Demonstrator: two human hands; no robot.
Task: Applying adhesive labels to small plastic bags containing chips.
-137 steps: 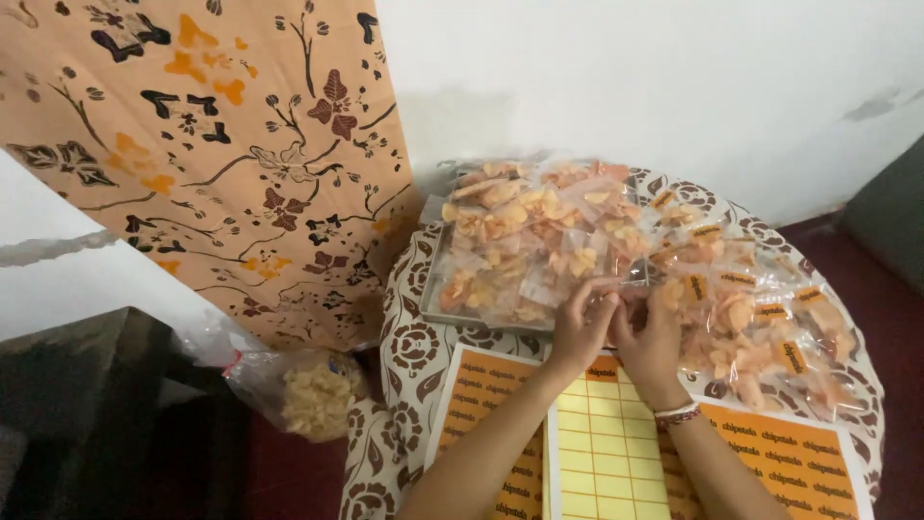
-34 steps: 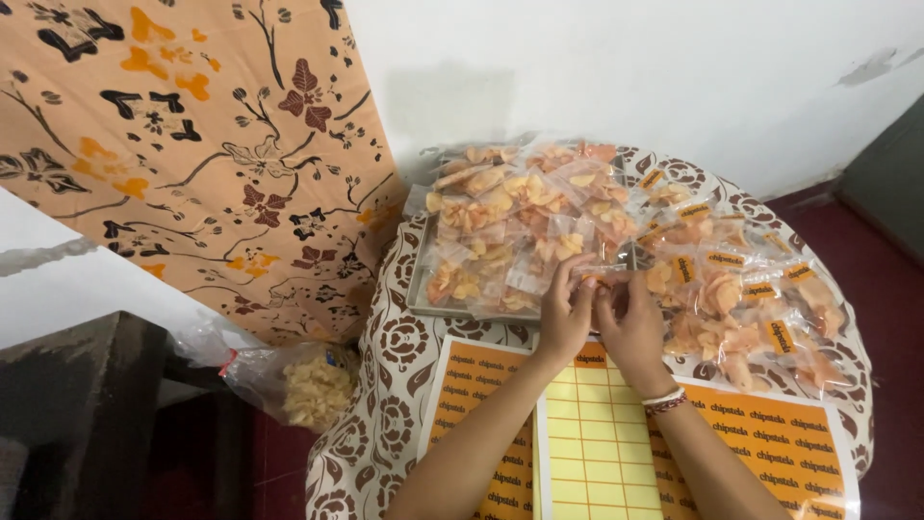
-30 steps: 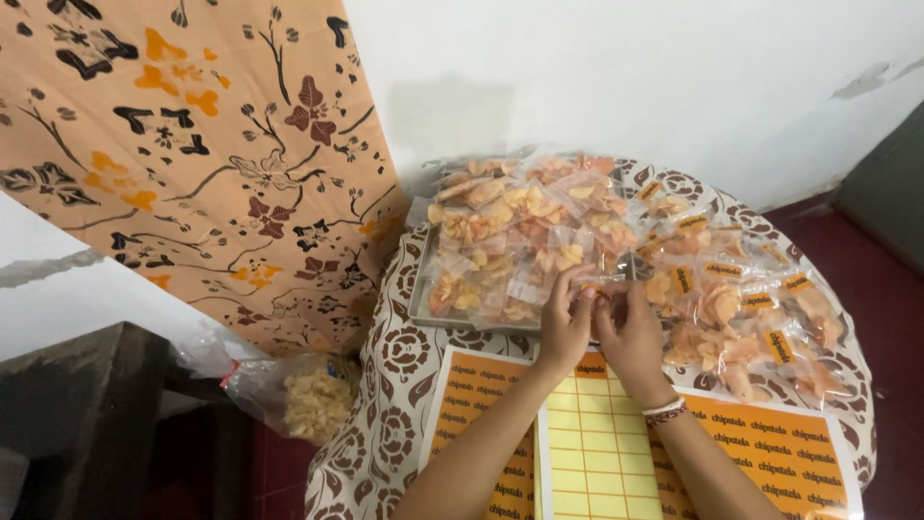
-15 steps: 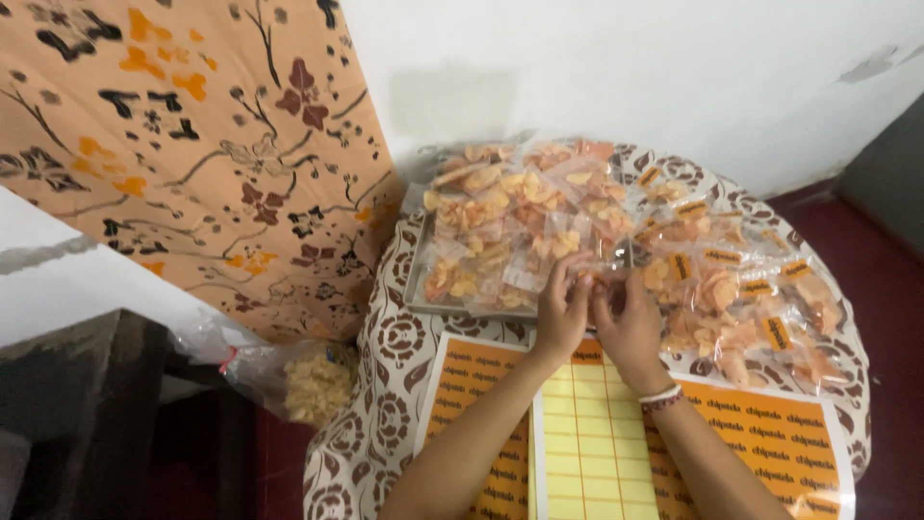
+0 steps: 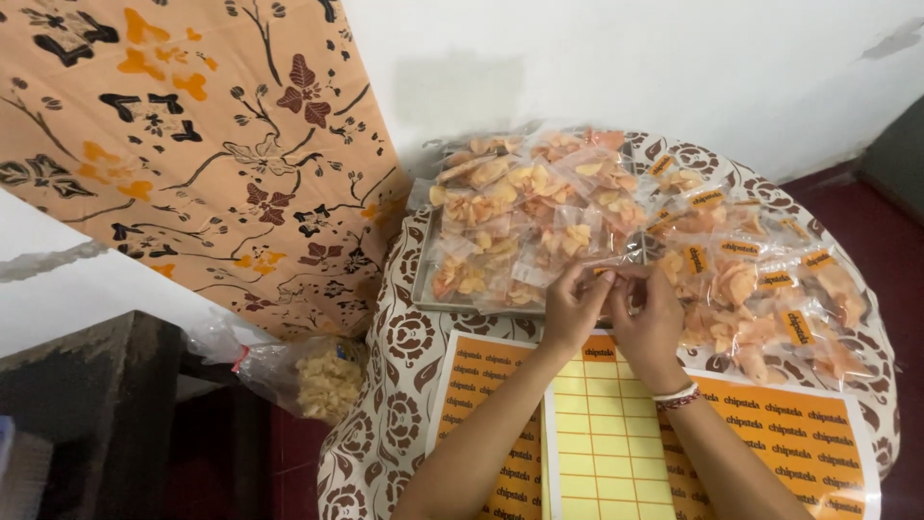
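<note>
Both hands meet just beyond the far edge of the sticker sheet: the left hand and the right hand have fingertips pinched together on something small, probably a sticker, too tiny to tell. It sits against a clear snack bag at the near edge of the tray. To do this well, I judge: hold the bag flat, press the sticker from one edge, and smooth out wrinkles
</note>
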